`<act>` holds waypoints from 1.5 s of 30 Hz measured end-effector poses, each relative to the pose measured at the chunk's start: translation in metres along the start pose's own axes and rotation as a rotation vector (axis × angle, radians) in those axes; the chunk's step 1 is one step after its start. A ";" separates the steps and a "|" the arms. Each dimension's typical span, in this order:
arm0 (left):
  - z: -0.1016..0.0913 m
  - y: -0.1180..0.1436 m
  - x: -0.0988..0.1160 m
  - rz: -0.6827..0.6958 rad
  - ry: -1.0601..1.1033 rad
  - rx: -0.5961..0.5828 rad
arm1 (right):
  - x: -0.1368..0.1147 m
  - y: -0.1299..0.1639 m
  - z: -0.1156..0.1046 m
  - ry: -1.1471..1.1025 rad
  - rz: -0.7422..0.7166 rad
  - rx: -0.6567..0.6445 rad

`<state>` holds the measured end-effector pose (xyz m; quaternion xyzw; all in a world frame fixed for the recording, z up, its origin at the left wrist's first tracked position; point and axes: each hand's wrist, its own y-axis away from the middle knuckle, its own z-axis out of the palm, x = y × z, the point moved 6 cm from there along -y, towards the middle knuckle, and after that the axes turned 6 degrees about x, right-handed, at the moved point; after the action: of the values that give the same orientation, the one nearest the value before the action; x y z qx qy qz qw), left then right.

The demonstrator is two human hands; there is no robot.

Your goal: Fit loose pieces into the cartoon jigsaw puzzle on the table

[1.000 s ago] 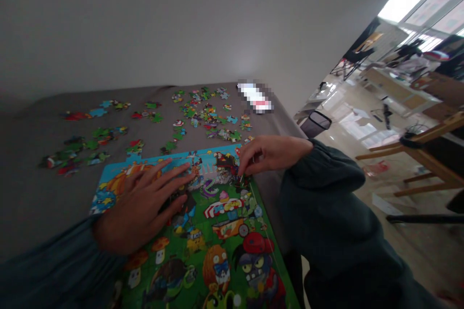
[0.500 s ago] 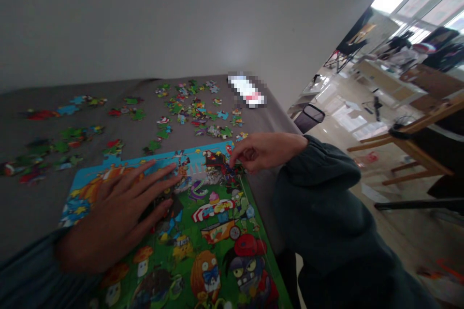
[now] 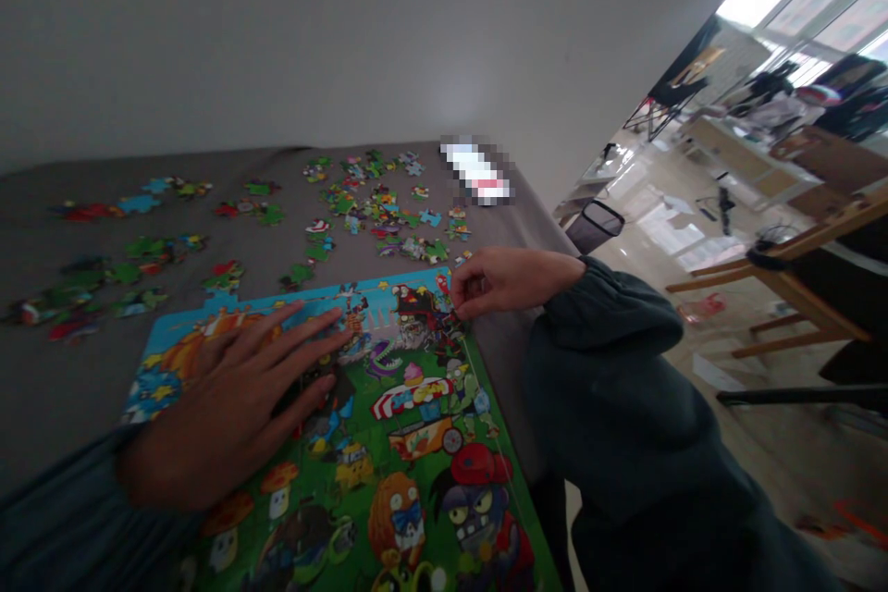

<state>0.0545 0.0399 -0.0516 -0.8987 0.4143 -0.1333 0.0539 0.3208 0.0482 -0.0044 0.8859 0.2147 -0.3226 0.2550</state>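
Far left on the grey table (image 3: 83,388), scattered pieces (image 3: 90,296) lie in loose clumps of green, red and blue, well apart from the hands. More lie along the back edge, and the densest heap (image 3: 378,213) sits further right, just beyond the puzzle's far edge.

The puzzle (image 3: 416,444) — a bright cartoon picture, mostly green with a blue strip along its far side — lies flat near the table's right edge and runs down to the bottom of the view. Its far left corner shows a notch in the blue strip.

The left hand (image 3: 228,407) lies palm down on the puzzle's left part, fingers (image 3: 305,347) spread wide and flat, holding nothing; the tips point toward the puzzle's middle. A dark sleeve (image 3: 62,527) covers the wrist.

Right of that, the right hand (image 3: 503,282) rests at the puzzle's far right corner, fingers curled in narrow with the tips pinched together at the puzzle's edge. Whether a piece sits between them cannot be told — the spot is too dark and small. Its own dark sleeve (image 3: 624,407) fills the lower right.

Beyond the heap, a blurred white object (image 3: 478,176) lies by the table's far corner. Past the table's right edge stand a dark bin (image 3: 597,227) on the pale floor and a wooden chair (image 3: 797,296).
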 end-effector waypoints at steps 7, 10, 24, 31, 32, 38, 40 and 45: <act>-0.001 0.000 0.000 0.015 0.000 0.007 | 0.003 -0.002 0.006 0.058 0.027 -0.061; -0.001 0.000 0.001 0.019 0.000 0.008 | 0.002 -0.002 0.009 0.089 0.040 -0.080; 0.000 0.000 0.002 0.014 0.002 0.005 | 0.003 -0.005 0.005 0.128 0.034 -0.011; 0.000 0.000 0.000 0.009 0.007 0.006 | -0.008 -0.001 0.018 0.134 0.042 -0.158; 0.000 0.000 0.000 0.009 0.009 0.006 | -0.009 -0.001 0.020 0.142 0.043 -0.171; 0.001 0.000 0.000 0.016 0.004 -0.002 | -0.015 -0.001 0.025 0.201 0.068 -0.181; 0.001 0.000 0.000 0.014 -0.007 -0.006 | -0.016 -0.001 0.026 0.229 0.080 -0.179; 0.002 0.002 -0.001 0.025 -0.037 -0.054 | -0.017 -0.001 0.027 0.258 0.125 -0.180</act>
<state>0.0537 0.0393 -0.0542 -0.8969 0.4278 -0.1047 0.0389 0.2957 0.0288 -0.0109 0.9053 0.2182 -0.1691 0.3230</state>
